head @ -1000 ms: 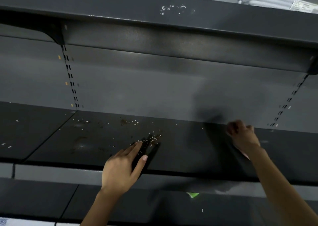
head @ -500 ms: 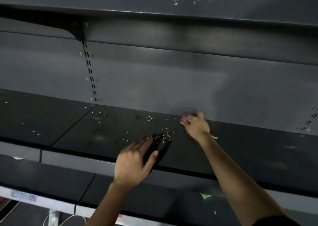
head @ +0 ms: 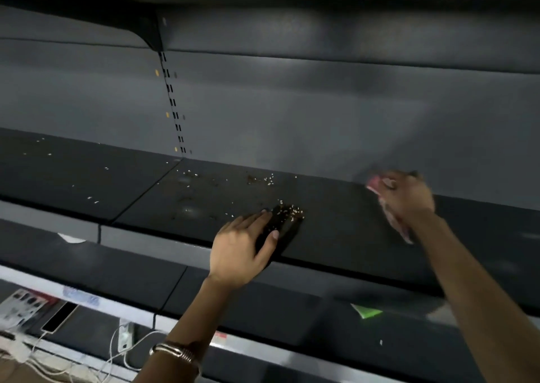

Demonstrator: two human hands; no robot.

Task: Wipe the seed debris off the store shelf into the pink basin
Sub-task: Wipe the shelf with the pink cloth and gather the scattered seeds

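Scattered seeds (head: pixel 187 175) are lying on the shelf (head: pixel 336 230) at the left, a denser pile (head: pixel 287 212) just past the left hand (head: pixel 242 251). That hand's grip is lying spread and flat near the front edge. The right hand (head: pixel 409 198), its grip pinching a pink cloth (head: pixel 375 182), is swinging back rightward from the pile it neared half a second ago, likely winding up another sweep. The pink basin is out of view.

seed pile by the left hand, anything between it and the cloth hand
Nothing visible: only bare shelf lies between the seed pile and the right hand gripping a pink cloth. The left hand sits on the pile's other side.
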